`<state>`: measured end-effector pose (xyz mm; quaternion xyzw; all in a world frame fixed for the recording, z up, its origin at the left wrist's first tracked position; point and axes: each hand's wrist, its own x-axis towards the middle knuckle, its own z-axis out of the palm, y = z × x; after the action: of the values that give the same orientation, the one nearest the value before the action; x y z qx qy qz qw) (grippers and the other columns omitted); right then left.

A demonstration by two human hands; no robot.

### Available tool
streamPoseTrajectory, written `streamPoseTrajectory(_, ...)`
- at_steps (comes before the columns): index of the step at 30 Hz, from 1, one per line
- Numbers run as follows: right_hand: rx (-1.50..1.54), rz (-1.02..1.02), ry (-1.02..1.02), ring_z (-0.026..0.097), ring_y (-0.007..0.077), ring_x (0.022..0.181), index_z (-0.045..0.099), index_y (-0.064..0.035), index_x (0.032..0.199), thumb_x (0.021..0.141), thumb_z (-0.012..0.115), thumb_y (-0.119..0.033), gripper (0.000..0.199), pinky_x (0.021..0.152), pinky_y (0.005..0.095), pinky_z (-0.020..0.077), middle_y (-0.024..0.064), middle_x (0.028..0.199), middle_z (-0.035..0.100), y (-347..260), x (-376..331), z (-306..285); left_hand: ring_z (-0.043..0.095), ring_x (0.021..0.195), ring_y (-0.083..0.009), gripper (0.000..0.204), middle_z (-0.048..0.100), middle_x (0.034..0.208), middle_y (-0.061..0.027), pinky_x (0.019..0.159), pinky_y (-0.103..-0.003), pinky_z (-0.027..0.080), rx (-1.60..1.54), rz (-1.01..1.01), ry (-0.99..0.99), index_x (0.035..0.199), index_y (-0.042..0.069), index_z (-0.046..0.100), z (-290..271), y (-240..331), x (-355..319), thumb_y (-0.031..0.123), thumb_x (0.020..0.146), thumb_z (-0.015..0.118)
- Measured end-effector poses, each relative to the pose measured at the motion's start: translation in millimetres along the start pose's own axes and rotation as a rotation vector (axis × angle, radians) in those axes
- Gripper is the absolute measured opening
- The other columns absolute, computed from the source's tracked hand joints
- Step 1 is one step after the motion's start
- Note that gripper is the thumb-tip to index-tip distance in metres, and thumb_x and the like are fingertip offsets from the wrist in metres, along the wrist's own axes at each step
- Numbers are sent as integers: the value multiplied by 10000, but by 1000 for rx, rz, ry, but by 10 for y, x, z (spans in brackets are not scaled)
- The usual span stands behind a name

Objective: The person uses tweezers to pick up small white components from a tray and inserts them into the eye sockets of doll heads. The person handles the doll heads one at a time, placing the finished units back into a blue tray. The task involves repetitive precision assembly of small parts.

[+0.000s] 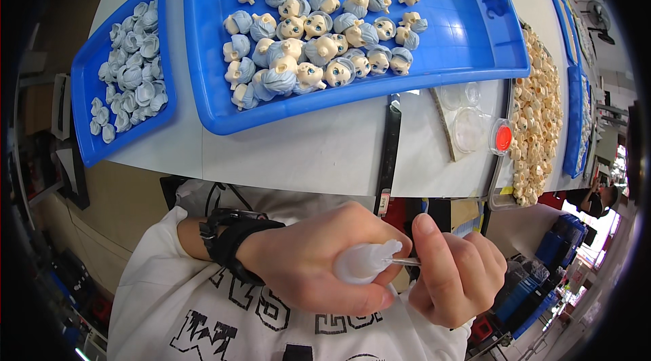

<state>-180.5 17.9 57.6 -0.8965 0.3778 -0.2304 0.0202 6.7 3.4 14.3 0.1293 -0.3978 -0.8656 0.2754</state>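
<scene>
My left hand [298, 262], black bands around its wrist, is wrapped round a small whitish translucent squeeze bottle [361, 263] in front of my chest. The bottle's tapered end points to the right. In the pinched fingers of my right hand [461, 273] is a thin metal pin [407, 261], whose tip meets the bottle's tapered end. Whether the tip goes inside cannot be made out. Beyond the hands, doll heads [339, 72] with pale blue hair lie in a large blue tray [447, 35].
At the left, a smaller blue tray [81, 100] holds pale blue hair pieces [139, 76]. Clear round containers [468, 129], one with a red centre [503, 137], stand near a tray of cream-coloured parts [536, 123] on the right. A dark strip [388, 157] crosses the white table [291, 157].
</scene>
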Motion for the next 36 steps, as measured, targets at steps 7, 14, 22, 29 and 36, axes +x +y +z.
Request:
streamPoseTrajectory(7,-8,24,-27,415,146,404,625,66,1007,596,535,2,425,363,251,309,105,624,573,-3,-3,-3,456,547,-92,195,508,608,-13,501,-260,352,-27,-14,-5,670,33,493,-13,-7,-6,151,746,628)
streamPoseTrajectory(14,19,47,-22,401,146,399,639,44,1010,536,535,20,485,361,246,299,79,601,553,-17,14,6,442,529,-89,203,493,585,-6,485,-263,333,-19,-21,10,652,40,486,-7,-20,-2,151,745,629)
streamPoseTrajectory(22,8,91,-85,397,149,405,643,22,1022,521,540,32,511,375,252,309,59,582,531,-55,17,-20,454,499,-108,171,506,588,-7,465,-266,334,-4,-1,-16,841,-21,528,-32,-51,-9,99,754,612)
streamPoseTrajectory(29,49,126,-56,406,156,406,607,57,1071,563,561,-2,513,383,259,337,80,601,541,-58,-14,0,454,489,-120,197,498,586,-1,459,-271,331,79,59,-42,908,-31,547,-49,-45,5,80,756,607)
streamPoseTrajectory(36,23,53,-161,414,156,403,601,74,1069,604,544,0,475,378,264,341,94,630,566,-10,19,-49,454,488,-134,120,492,587,-9,461,-277,329,54,41,13,744,26,506,-18,-47,-18,76,754,614)
